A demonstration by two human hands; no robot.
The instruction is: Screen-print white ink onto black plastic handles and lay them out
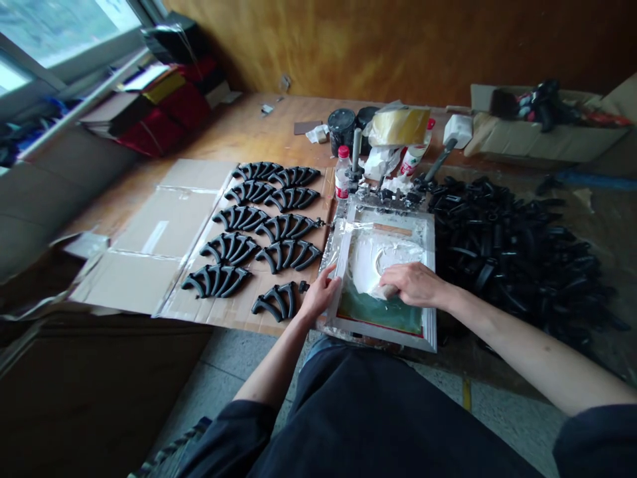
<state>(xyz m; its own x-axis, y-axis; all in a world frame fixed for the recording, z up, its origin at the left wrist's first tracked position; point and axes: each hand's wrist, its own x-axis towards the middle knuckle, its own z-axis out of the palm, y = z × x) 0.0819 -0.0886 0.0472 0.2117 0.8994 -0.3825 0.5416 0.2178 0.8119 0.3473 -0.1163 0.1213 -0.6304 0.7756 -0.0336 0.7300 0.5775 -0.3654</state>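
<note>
A silver-edged screen printing frame [430, 265] lies before me, with white ink [365, 262] spread over its green mesh [373, 313]. My right hand [413, 284] is closed around a squeegee [389, 291] at the lower edge of the ink; most of the tool is hidden by the fingers. My left hand [321, 295] grips the left edge of the frame near its lower corner, thumb on top. A small black part [303, 287] sits just left of that hand. Rows of curved black plastic parts [288, 255] lie on cardboard [199, 245] to the left.
Right of the frame is a big heap of loose black parts [497, 259]. Behind it stand a red-capped bottle [342, 174], dark tubs [341, 129], a clamp handle [440, 162] and a cardboard box [542, 143]. Red boxes [154, 123] are stacked by the window.
</note>
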